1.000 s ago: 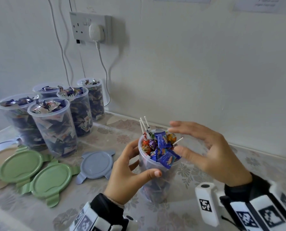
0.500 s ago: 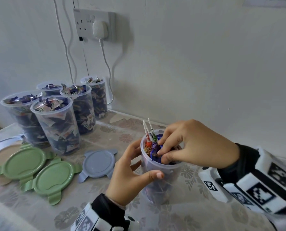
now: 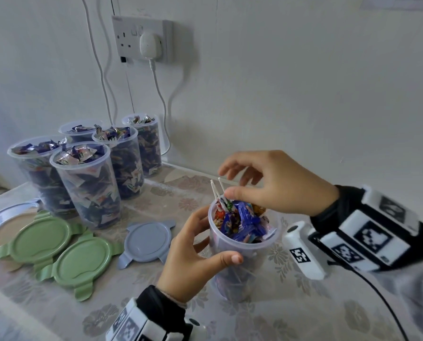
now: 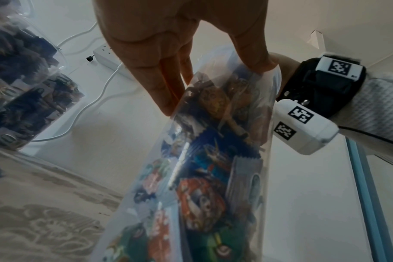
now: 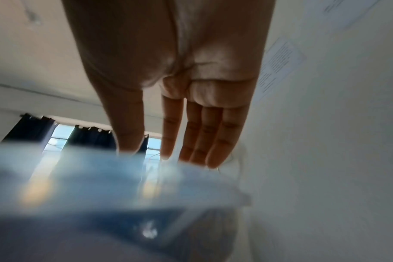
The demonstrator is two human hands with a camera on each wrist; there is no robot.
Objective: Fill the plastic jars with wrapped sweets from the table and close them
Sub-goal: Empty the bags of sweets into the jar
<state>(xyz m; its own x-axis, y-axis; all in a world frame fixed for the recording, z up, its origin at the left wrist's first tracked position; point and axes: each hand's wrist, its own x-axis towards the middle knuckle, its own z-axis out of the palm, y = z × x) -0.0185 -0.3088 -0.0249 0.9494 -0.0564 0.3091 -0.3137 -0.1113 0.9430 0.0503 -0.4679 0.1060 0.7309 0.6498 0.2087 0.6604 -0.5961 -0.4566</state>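
Jar (image 3: 242, 244) of wrapped sweets (image 3: 240, 219) stands on the counter (image 3: 267, 321), left hand (image 3: 193, 257) curled round its wall. Right hand (image 3: 276, 183), pressing into the sweets half a second ago, has lifted clear, fingers loose and empty. Packing looks done; a blue-grey lid (image 3: 147, 239) lies just beside.

The right hand (image 5: 168, 74) stretches its fingers (image 5: 210, 134) straight above a blurred jar rim (image 5: 115, 179).

Black cuffs (image 3: 328, 212), marker-tagged white wrist units (image 3: 304, 252), seemingly cabled.
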